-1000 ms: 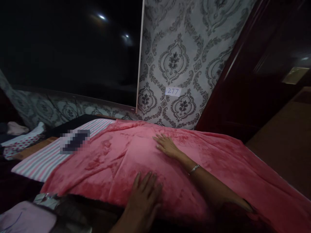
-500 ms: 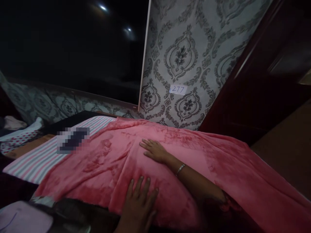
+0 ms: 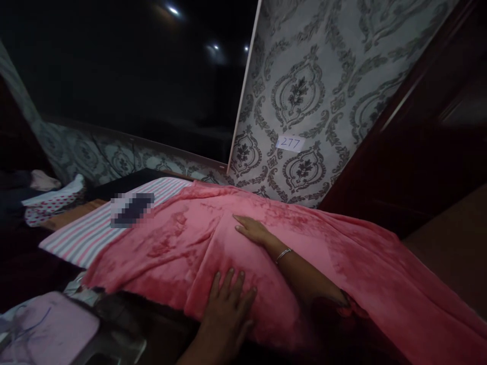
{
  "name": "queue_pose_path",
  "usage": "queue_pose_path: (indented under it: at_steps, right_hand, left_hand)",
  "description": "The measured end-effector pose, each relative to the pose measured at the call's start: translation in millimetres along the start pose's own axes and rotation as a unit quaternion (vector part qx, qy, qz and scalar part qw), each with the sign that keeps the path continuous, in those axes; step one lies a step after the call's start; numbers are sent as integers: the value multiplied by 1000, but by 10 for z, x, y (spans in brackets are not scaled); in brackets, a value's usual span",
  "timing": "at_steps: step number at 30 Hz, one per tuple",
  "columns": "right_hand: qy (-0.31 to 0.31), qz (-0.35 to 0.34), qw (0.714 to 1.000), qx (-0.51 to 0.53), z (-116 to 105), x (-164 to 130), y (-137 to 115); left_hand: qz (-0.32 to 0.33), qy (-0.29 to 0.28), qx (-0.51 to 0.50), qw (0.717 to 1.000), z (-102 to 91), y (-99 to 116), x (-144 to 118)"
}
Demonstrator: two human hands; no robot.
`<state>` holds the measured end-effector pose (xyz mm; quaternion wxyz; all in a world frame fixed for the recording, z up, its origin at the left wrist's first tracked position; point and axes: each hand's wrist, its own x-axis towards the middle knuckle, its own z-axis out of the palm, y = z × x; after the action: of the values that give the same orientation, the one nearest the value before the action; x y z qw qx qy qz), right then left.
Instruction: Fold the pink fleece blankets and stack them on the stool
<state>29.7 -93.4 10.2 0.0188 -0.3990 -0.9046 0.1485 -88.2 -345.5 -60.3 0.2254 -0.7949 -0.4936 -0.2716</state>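
Note:
A pink plush blanket (image 3: 342,274) lies spread over a surface covered by a pink-and-grey striped sheet (image 3: 87,233). My left hand (image 3: 228,317) presses flat on the blanket's near edge, fingers apart. Farther in, my right hand (image 3: 253,230) lies flat on the blanket with fingers together and a thin bracelet on its wrist. Neither hand holds anything. A ridge in the blanket runs just left of both hands.
A patterned grey wall (image 3: 304,91) with a paper label reading 277 (image 3: 289,143) stands behind. A dark window (image 3: 125,76) fills the upper left, dark wood furniture (image 3: 426,152) the right. Folded clothes (image 3: 49,200) lie far left; a pale pink object (image 3: 49,329) sits at bottom left.
My right hand slid left across the blanket and came a little nearer. The left hand stays pressed flat on the near edge. The view has shifted, so everything sits further right.

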Motion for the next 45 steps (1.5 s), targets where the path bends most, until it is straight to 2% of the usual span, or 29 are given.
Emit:
queue_pose_path:
  at_steps: [3,6,9,12,17,22,27,31,35,39,42,45]
  right_hand:
    - [21,4,999,-26,-112,-75,-187]
    - [46,-86,993,-64,-105,-211,-456]
    - [-8,-198,978,-66,39,-321,-667]
    - [-32,-229,971,-65,174,-287,-707]
    - [-13,-167,982,-82,170,88,-525]
    - [-8,-97,995,-17,178,434,-339]
    - [11,-77,997,13,238,513,-271]
    - [18,-60,998,17,151,453,-348]
    - [44,-58,997,3,-32,240,-447]
    - [47,-115,992,-32,-119,-280,-408]
    - [10,-151,988,-36,-80,-777,-272]
    - [-10,-145,989,-19,-34,-1131,-97]
  left_hand:
    - [20,-24,-14,999,-168,-108,17]
    - [17,-18,-18,1000,-268,-254,19]
    - [0,12,7,1000,-220,-345,-4]
    - [-11,34,29,999,-112,-353,-47]
    - [-33,25,-1,999,-7,-307,-117]
    - [-50,31,-25,998,106,-298,-169]
    - [-46,32,-25,998,131,-321,-167]
    - [-23,29,3,999,69,-355,-128]
    - [6,36,29,999,4,-408,-100]
    - [7,50,19,999,-109,-417,-15]
    - [7,55,-1,998,-212,-262,150]
    - [53,29,-54,997,-198,59,353]
